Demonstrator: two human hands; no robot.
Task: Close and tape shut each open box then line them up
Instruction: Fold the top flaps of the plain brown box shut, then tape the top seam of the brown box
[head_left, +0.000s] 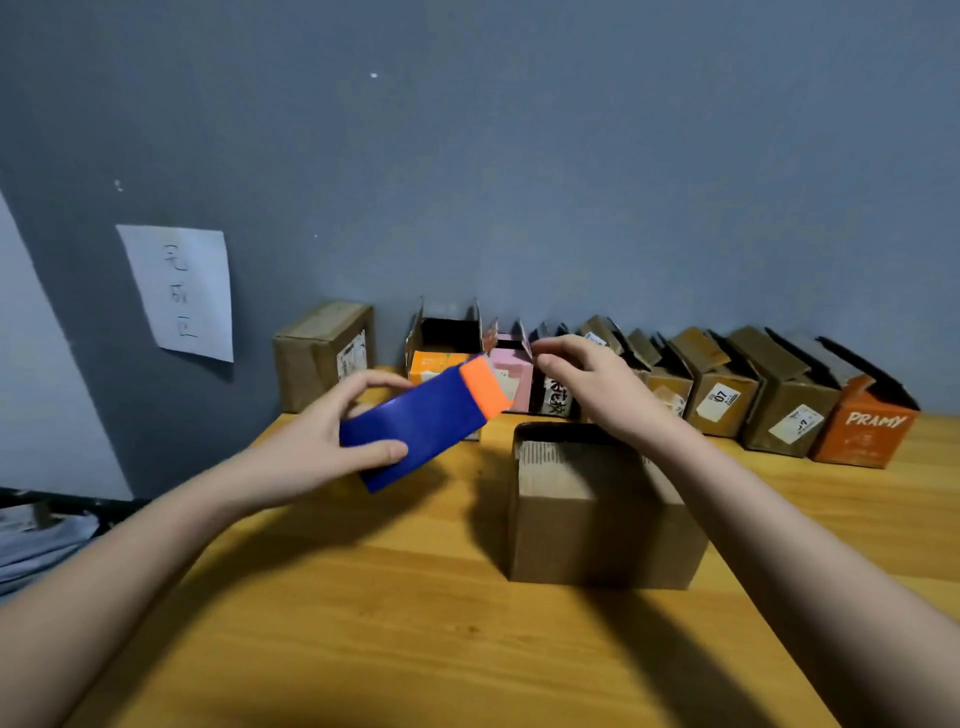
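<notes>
A plain brown cardboard box stands mid-table, its top flaps folded down. Left of it and above the table, my left hand grips a flat blue object with an orange end, thumb on its near face and fingers over the far edge. Just past the orange end my right hand hovers over the box's far edge with thumb and fingertips drawn together. No tape strip between them can be made out.
Along the wall runs a row of boxes: a closed brown one at the left, an open orange one, a pink one, several open brown ones, and an orange PRAMY box. A paper note hangs on the wall. The wooden table ends at left.
</notes>
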